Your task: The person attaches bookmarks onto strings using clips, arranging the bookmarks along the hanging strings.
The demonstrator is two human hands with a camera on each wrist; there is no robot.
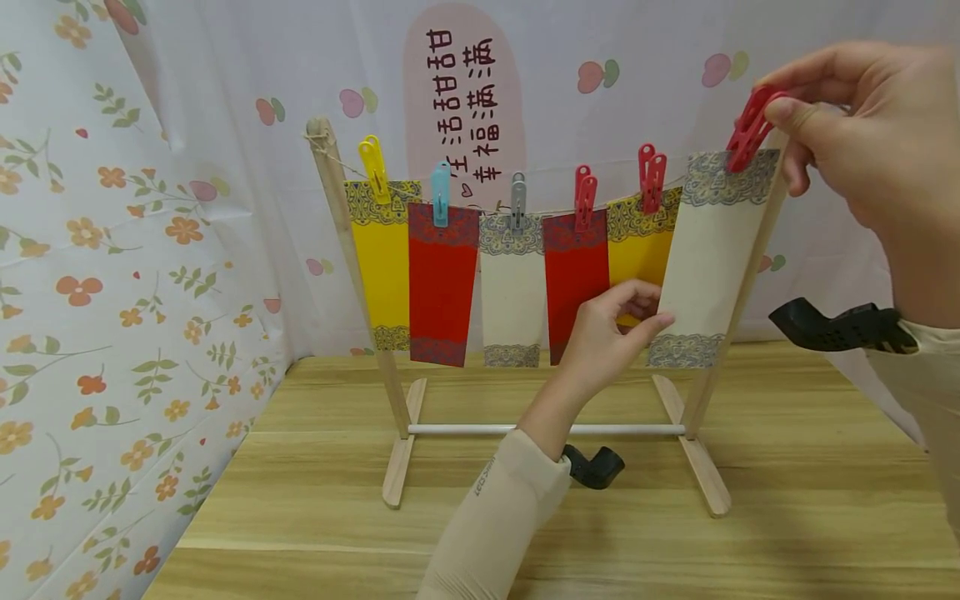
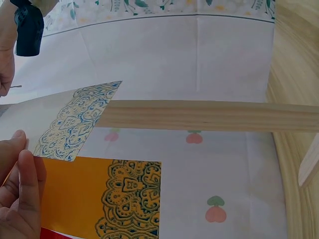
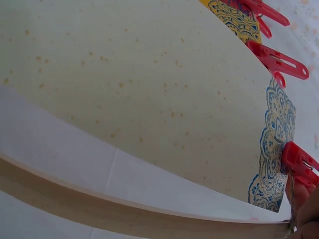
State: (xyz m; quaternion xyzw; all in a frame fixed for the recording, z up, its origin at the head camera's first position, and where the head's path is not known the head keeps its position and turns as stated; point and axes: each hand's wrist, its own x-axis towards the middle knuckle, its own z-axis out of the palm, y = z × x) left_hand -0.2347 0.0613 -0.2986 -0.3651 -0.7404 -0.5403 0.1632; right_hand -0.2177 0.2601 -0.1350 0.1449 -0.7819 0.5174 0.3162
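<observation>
At the right end of the string hangs a cream paper card [image 1: 708,258] with blue patterned borders. My right hand [image 1: 855,117] pinches a red clothespin [image 1: 750,129] whose tip sits on the card's top edge. Lower down, my left hand [image 1: 611,333] pinches the same card's left edge between thumb and fingers, in front of a yellow card [image 1: 637,242]. The left wrist view shows that thumb and fingers on the cream card [image 2: 75,119]. In the right wrist view the red clothespin [image 3: 301,162] bites the patterned border, with the right fingers partly hidden behind it.
More cards hang along the string: a red card [image 1: 442,292], a white card [image 1: 512,292] and others, under yellow, blue, grey and red clothespins. A wooden frame [image 1: 348,233] with a white bottom rod [image 1: 472,429] stands on the table [image 1: 300,500]. Printed cloth [image 1: 562,50] hangs behind.
</observation>
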